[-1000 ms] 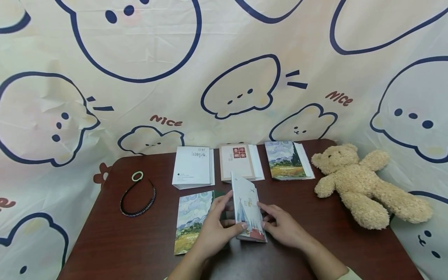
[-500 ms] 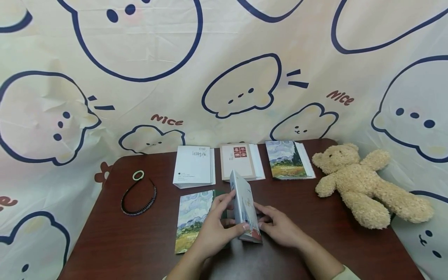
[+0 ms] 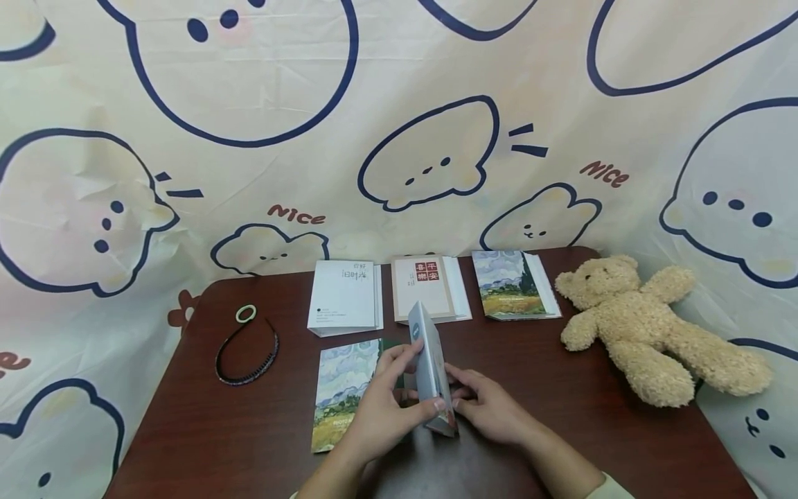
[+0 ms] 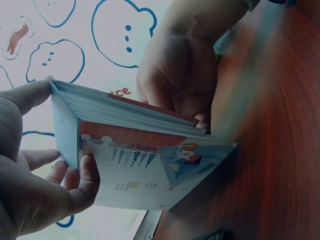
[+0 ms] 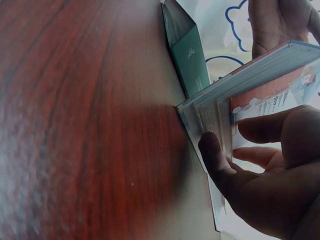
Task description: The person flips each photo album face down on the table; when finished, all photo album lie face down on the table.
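Observation:
A photo album (image 3: pixel 429 367) with a pale spine and illustrated cover stands on edge between both hands. My left hand (image 3: pixel 389 402) grips it by the spine, thumb on the near end and fingers around the far side. At the opposite edge, my right hand (image 3: pixel 492 409) pinches the album, thumb and fingers at the cover and page edges (image 5: pixel 220 125). Plastic-like sleeves show between its covers in the right wrist view. Just left of it, partly behind the left hand, lies another album (image 3: pixel 346 388) with a painted landscape cover and green spine.
Along the table's back edge stand a white album (image 3: pixel 343 298), a beige album (image 3: pixel 420 287) with red squares and a landscape album (image 3: pixel 511 284). A teddy bear (image 3: pixel 648 333) lies at right. A black headband (image 3: pixel 249 378) and a pale green ring (image 3: pixel 246 314) lie at left.
The held album has turned so its spine faces the head camera more and its front cover shows less. My right hand has moved left along with it; the left hand keeps its grip.

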Demonstrator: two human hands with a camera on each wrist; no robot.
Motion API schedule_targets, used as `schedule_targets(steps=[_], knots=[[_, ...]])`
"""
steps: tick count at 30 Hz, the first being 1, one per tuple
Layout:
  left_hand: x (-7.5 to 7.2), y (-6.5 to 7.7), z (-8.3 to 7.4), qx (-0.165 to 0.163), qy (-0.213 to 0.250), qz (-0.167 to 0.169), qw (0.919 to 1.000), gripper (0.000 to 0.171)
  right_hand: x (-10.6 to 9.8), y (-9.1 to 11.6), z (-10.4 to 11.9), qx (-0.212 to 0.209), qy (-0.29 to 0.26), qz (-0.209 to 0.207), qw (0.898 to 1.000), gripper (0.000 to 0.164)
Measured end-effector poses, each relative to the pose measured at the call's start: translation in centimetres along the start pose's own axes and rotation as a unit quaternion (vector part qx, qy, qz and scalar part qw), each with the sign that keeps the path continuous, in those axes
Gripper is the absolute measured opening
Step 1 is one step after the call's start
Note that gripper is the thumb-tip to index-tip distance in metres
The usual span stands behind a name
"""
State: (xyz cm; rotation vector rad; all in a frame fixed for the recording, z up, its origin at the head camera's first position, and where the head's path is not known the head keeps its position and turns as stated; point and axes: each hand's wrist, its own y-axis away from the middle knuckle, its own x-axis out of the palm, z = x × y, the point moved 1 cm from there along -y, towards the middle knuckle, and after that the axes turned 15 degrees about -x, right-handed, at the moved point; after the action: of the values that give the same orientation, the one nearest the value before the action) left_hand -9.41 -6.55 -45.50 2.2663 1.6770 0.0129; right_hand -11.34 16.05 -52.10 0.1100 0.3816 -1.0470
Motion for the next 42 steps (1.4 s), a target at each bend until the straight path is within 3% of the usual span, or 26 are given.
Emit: schedule_targets(steps=[12, 20, 24, 32, 42], knots=[[0.7, -0.5, 0.2, -0.004, 0.047, -0.003, 0.9989, 0.093, -0.1, 0.0, 0.6, -0.009, 0.042, -0.029, 0.999, 0.056], [1.3, -0.8, 0.3, -0.005, 0.069, 0.016, 0.9975, 0.092, -0.4, 0.3, 1.4, -0.011, 0.026, -0.066, 0.997, 0.050], [1.6, -1.0, 0.6, -0.013, 0.066, 0.029, 0.9973, 0.089, -0.6, 0.4, 1.7, -0.008, 0.014, -0.080, 0.997, 0.047], [2.0, -1.3, 1.2, -0.011, 0.056, 0.043, 0.9974, 0.084, -1.2, 0.9, 2.1, -0.041, 0.004, -0.093, 0.995, 0.040], [2.8, -1.6, 1.7, -0.011, 0.059, 0.059, 0.9965, 0.082, -2.2, 1.3, 3.3, -0.007, 0.020, -0.138, 0.990, 0.035]])
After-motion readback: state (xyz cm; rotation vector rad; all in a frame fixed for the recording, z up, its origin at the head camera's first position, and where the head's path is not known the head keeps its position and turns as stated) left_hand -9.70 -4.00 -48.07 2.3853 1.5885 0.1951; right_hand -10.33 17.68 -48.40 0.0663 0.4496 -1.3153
